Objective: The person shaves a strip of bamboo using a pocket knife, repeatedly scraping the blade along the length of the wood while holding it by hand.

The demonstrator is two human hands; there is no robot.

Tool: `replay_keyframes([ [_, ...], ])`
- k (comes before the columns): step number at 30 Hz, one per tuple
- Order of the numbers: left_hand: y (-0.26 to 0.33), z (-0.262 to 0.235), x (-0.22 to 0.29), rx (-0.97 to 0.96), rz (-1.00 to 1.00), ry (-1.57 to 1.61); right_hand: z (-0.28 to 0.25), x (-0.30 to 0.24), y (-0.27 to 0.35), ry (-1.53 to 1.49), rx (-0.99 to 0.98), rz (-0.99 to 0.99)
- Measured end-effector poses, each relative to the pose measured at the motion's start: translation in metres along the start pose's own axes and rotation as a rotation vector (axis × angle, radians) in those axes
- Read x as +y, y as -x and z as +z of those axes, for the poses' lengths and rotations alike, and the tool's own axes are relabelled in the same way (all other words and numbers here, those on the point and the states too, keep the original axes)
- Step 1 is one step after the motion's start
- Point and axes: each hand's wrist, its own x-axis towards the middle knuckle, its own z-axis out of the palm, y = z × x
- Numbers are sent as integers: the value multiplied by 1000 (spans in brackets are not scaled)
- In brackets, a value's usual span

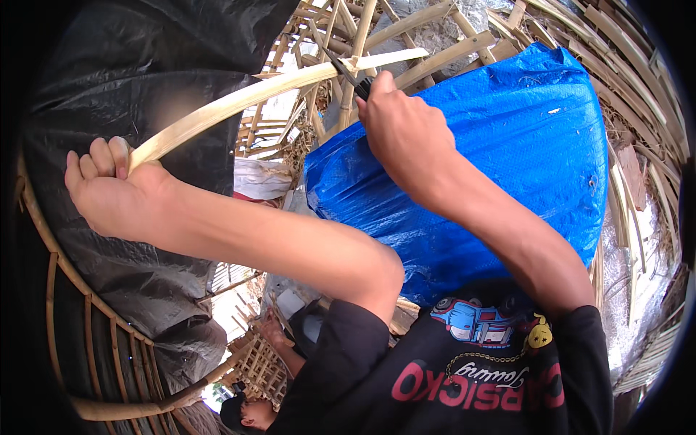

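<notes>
A long pale bamboo strip [239, 103] stretches up and to the right in a slight bend. Its lower left end sits in my left hand [116, 190], whose fingers are curled tightly round it. My right hand [406, 127] grips the black handle of a knife [362, 88], the thumb pressed along the top. The dark blade meets the strip near its far end, where the strip narrows to a thin pale tip. The blade's edge against the bamboo is partly hidden.
A blue tarp [500, 145] lies beneath my right arm. Black plastic sheeting [145, 72] hangs at the left, above a curved bamboo rail [109, 411]. Split bamboo pieces [631, 69] pile up at the right. Another person's arm [283, 341] shows low down, beside a woven bamboo lattice [262, 370].
</notes>
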Motion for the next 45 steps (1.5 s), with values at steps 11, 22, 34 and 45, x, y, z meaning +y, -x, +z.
replay_keyframes([
  [11, 15, 3, 7, 108, 108, -90, -2, -2, 3, -41, 16, 67],
  [22, 31, 14, 26, 66, 23, -82, 19, -8, 12, 83, 13, 134],
  [34, 27, 57, 25, 193, 32, -86, -56, -2, 5, -306, -105, 52],
  [45, 4, 81, 18, -70, 92, -12, -66, -23, 2, -81, 133, -64],
])
